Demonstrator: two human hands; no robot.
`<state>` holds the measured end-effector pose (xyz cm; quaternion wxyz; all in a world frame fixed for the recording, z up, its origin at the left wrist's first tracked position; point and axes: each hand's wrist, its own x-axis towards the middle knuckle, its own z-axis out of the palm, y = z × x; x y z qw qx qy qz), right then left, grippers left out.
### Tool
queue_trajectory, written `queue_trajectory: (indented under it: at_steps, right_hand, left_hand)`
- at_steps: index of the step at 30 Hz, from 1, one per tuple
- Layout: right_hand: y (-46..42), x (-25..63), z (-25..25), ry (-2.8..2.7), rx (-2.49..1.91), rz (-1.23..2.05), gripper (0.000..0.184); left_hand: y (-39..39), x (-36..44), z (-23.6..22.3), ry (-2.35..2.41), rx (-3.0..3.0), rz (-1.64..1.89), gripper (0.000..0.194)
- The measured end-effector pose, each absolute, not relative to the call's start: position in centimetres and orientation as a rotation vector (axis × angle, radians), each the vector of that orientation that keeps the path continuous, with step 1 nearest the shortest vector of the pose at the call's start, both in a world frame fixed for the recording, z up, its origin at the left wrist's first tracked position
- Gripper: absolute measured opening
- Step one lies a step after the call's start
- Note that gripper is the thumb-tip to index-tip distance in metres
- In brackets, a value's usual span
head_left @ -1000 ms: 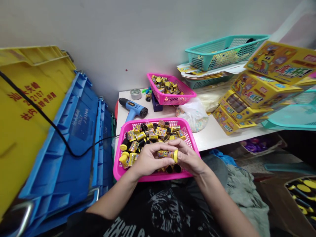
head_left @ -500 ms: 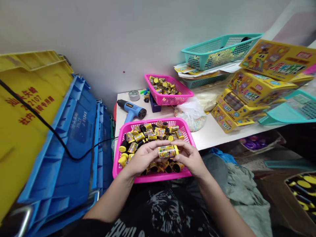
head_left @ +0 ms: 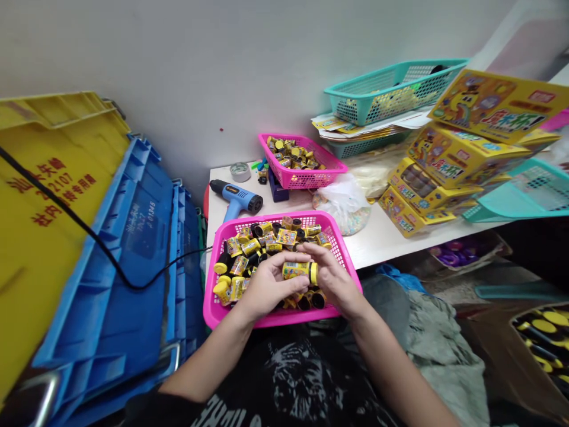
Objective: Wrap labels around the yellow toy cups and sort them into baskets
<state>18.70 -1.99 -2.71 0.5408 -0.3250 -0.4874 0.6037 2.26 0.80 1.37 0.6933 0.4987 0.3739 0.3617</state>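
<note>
Both my hands hold one small yellow-labelled canister [head_left: 299, 271] with a yellow cap, lying sideways above the near pink basket [head_left: 213, 302]. My left hand [head_left: 267, 284] grips its left end with curled fingers. My right hand [head_left: 331, 279] pinches the capped right end. The basket rests on my lap and the table edge, and it is full of several similar yellow and black canisters [head_left: 262, 237].
A second pink basket [head_left: 331, 172] of canisters stands further back on the white table [head_left: 382, 240]. A blue heat gun [head_left: 237, 197], tape roll [head_left: 240, 171], plastic bag [head_left: 344, 204], yellow boxes [head_left: 466, 160] and teal baskets [head_left: 391, 89] surround it. Blue and yellow crates [head_left: 111, 249] lean at left.
The canister has stayed between both hands and been turned slightly; my hands have shifted a little over the basket. The camera view has drifted slightly.
</note>
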Motion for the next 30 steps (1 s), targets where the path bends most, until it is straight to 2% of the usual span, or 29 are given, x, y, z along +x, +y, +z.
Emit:
queue_trajectory:
  at_steps: [4,7,17,24,30]
  right_hand:
    - [-2.2,18.2,-2.4,-0.906,-0.639,1.834,0.057]
    - [-2.1,18.4,-2.7,-0.808,-0.531,1.943,0.062]
    - [-1.6,20.0,-2.9,-0.925,-0.582,1.949,0.049]
    - [-2.0,18.3,-2.3,-0.731,-0.613,1.799,0.048]
    - [-1.7,17.9,-1.9,-0.710,-0.617,1.884,0.047]
  left_hand:
    - [0.4,2.5,2.0,0.826,1.295,0.860,0.030]
    - [0.2,2.5,2.4,0.797,1.422,0.844,0.032]
    - [-0.5,2.5,2.3,0.725,1.539,0.814,0.032]
    - [0.5,3.0,2.5,0.740,1.212,0.772,0.037]
    - [0.3,2.9,2.7,0.850,1.113,0.738,0.035]
